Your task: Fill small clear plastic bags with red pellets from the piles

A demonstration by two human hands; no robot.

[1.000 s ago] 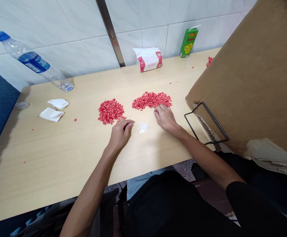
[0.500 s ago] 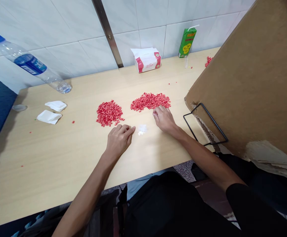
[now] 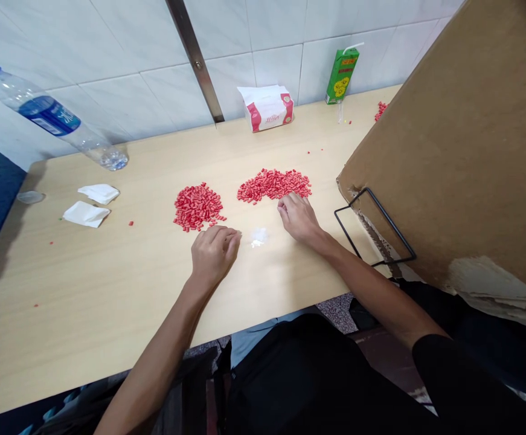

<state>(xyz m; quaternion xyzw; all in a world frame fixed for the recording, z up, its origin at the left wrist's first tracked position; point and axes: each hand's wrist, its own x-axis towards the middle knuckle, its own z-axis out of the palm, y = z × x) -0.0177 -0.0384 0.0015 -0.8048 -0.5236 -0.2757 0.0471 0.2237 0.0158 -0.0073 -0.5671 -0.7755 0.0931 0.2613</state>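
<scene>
Two heaps of small red cylindrical pellets lie on a pale wood-grain table (image 3: 109, 284). My left hand (image 3: 214, 254) rests just below and right of the left heap (image 3: 198, 206), its fingers curled, with any contents hidden. My right hand (image 3: 298, 217) has its fingertips at the lower edge of the wider right heap (image 3: 272, 185). Between my hands lies a small patch of white specks (image 3: 258, 237).
A plastic water bottle (image 3: 49, 115) lies at the back left, near crumpled tissues (image 3: 86, 214). A tissue pack (image 3: 267, 109) and green drink carton (image 3: 340, 75) stand by the tiled wall. A cardboard sheet (image 3: 453, 151) with a black wire frame (image 3: 371, 226) stands at right.
My left hand has drawn slightly toward me, and its fingers have curled more. My right hand stays at the right heap. The whole view has drifted slightly.
</scene>
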